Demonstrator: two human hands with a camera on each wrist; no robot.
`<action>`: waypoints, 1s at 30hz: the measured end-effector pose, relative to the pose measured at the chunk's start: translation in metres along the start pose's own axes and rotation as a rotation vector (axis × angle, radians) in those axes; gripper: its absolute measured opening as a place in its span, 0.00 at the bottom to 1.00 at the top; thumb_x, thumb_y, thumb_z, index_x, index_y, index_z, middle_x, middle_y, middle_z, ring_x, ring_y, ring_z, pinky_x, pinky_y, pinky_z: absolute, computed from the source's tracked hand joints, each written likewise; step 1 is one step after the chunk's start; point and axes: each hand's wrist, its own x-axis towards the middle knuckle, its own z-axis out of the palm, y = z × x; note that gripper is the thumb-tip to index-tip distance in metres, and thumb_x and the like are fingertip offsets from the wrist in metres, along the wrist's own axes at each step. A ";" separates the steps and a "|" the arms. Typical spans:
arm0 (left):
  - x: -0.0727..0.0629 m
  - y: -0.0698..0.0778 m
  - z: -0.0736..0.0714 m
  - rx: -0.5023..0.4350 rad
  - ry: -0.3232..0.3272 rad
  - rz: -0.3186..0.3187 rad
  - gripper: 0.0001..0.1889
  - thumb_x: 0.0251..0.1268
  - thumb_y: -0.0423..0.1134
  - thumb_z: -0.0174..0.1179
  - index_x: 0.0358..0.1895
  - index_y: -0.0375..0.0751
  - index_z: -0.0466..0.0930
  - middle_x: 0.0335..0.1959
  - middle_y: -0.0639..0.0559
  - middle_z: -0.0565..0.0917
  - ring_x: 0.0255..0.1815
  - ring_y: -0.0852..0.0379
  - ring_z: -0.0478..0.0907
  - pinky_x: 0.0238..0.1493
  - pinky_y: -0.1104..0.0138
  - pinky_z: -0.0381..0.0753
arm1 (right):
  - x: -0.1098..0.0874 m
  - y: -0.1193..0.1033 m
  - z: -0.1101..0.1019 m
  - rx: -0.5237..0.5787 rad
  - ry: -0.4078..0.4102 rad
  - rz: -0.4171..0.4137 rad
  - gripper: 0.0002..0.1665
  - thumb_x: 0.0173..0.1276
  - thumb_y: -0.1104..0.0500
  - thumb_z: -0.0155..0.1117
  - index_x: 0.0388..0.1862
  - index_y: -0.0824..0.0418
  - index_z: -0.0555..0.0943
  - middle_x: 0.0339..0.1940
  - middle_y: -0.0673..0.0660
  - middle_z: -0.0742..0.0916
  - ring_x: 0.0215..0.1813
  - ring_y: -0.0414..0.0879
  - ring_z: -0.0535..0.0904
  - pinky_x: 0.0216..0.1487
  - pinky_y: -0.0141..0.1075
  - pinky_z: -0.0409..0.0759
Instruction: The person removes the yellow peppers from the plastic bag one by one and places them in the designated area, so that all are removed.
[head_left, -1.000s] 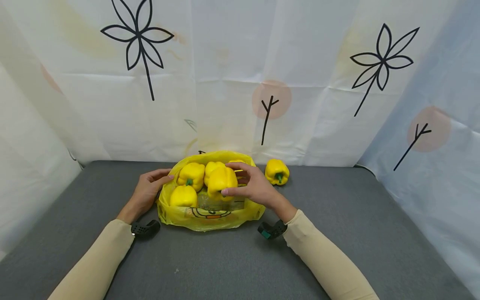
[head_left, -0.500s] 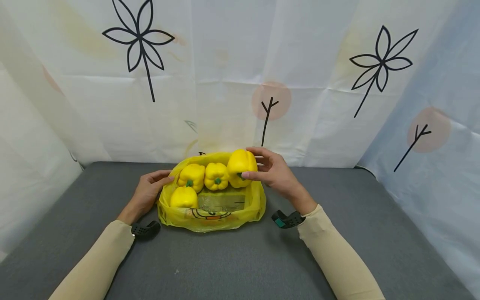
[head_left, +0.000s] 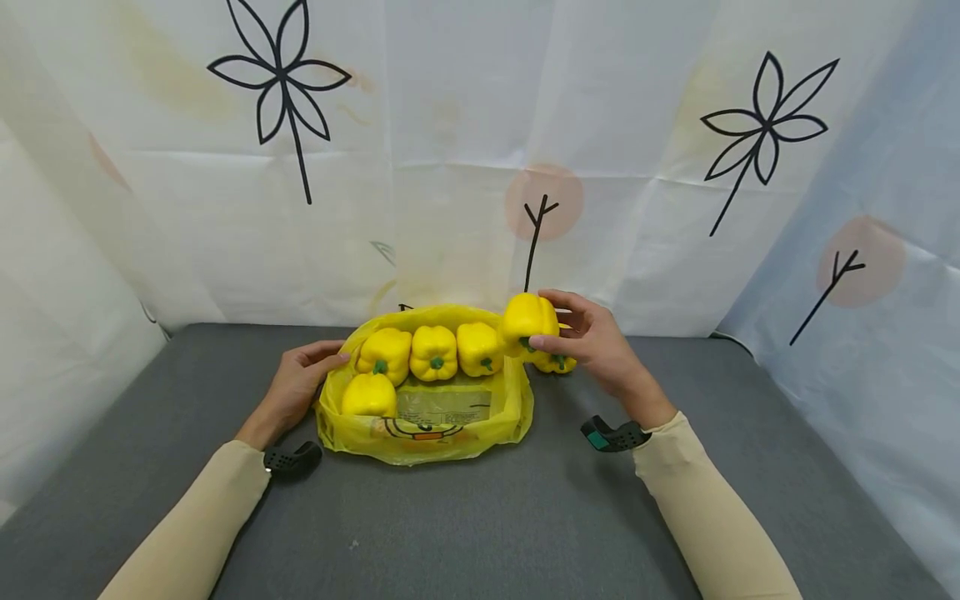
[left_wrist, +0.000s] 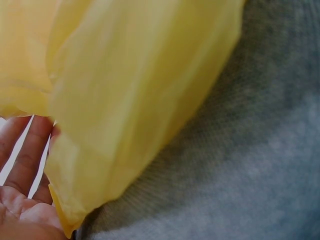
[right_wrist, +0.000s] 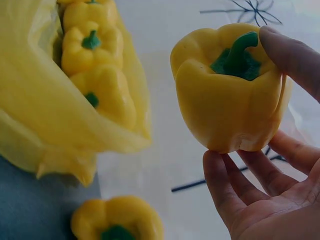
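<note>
My right hand (head_left: 600,350) holds a yellow bell pepper (head_left: 529,318) up in the air, just beyond the right rim of the yellow plastic bag (head_left: 420,446). In the right wrist view, the thumb is by the green stem and the fingertips support the far end of this pepper (right_wrist: 220,110). Several yellow bell peppers (head_left: 433,353) lie inside the open bag, most along its back side. At the bag's left rim, my left hand (head_left: 292,385) grips the plastic; in the left wrist view the bag (left_wrist: 125,90) hides part of the fingers.
Another yellow bell pepper (head_left: 557,364) sits on the grey tabletop (head_left: 465,533) right of the bag, partly behind the held one. A white patterned curtain (head_left: 450,125) hangs behind and at both sides. Each wrist wears a black band (head_left: 615,435).
My right hand has carried the pepper from over the bag rightward past its rim, uncovering another pepper at the back right inside. The left hand has stayed at the bag's left rim.
</note>
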 end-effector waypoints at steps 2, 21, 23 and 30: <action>0.000 0.000 0.000 0.001 0.000 -0.002 0.24 0.74 0.41 0.63 0.65 0.29 0.76 0.48 0.62 0.85 0.48 0.62 0.83 0.48 0.70 0.84 | -0.001 0.000 -0.006 -0.013 0.026 0.001 0.41 0.69 0.69 0.68 0.79 0.64 0.63 0.71 0.62 0.72 0.63 0.55 0.77 0.56 0.37 0.82; -0.001 0.001 0.000 -0.002 0.002 -0.006 0.23 0.74 0.42 0.63 0.64 0.31 0.78 0.48 0.62 0.85 0.47 0.62 0.83 0.48 0.70 0.84 | -0.013 0.010 -0.062 -0.023 0.210 0.002 0.39 0.73 0.62 0.67 0.79 0.64 0.63 0.73 0.60 0.69 0.63 0.46 0.76 0.61 0.28 0.73; -0.001 0.001 0.000 0.000 0.001 -0.002 0.23 0.74 0.42 0.63 0.65 0.30 0.77 0.48 0.62 0.85 0.48 0.62 0.83 0.48 0.70 0.84 | -0.015 0.011 -0.067 -0.014 0.221 0.002 0.39 0.73 0.62 0.67 0.79 0.64 0.63 0.72 0.60 0.69 0.62 0.46 0.76 0.62 0.29 0.72; 0.000 0.001 0.000 -0.012 -0.003 0.014 0.25 0.74 0.41 0.63 0.66 0.26 0.75 0.49 0.61 0.85 0.49 0.61 0.83 0.49 0.70 0.84 | -0.019 0.018 -0.083 0.014 0.264 0.003 0.39 0.73 0.62 0.67 0.79 0.65 0.63 0.67 0.55 0.73 0.59 0.44 0.77 0.60 0.27 0.73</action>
